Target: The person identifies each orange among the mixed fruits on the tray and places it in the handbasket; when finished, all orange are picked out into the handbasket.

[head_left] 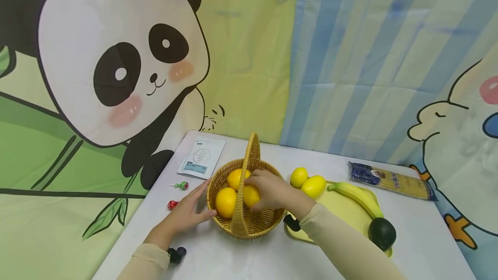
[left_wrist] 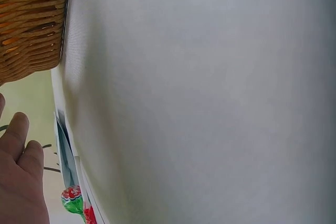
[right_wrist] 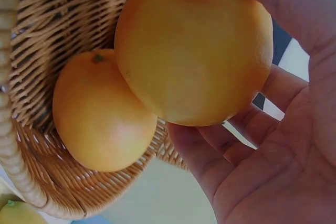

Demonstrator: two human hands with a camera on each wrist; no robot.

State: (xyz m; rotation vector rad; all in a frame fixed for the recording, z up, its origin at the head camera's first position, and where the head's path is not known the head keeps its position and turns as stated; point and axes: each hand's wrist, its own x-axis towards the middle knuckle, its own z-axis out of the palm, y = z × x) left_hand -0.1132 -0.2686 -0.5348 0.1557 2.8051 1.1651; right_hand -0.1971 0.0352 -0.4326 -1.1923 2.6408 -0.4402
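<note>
A wicker basket (head_left: 264, 226) with a tall arched handle stands on the white table. My right hand (head_left: 274, 190) reaches in right of the handle and grips an orange (head_left: 251, 196); in the right wrist view the fingers and thumb curve round this orange (right_wrist: 194, 51). Two more oranges lie inside the basket, a near one (head_left: 226, 202) and a far one (head_left: 235, 179). Against the basket's left side rests my left hand (head_left: 186, 216), thumb and fingers spread along the rim. The left wrist view shows its extended fingers (left_wrist: 17, 132) below the woven wall.
Right of the basket is a yellow board (head_left: 338, 211) with a banana (head_left: 358, 198) and a dark green round fruit (head_left: 382, 233). Two lemons (head_left: 313, 186) sit at its far left corner. Farther out lies a pasta packet (head_left: 393, 180). A white pouch (head_left: 202, 157) and two lollipops (head_left: 181, 185) are at left.
</note>
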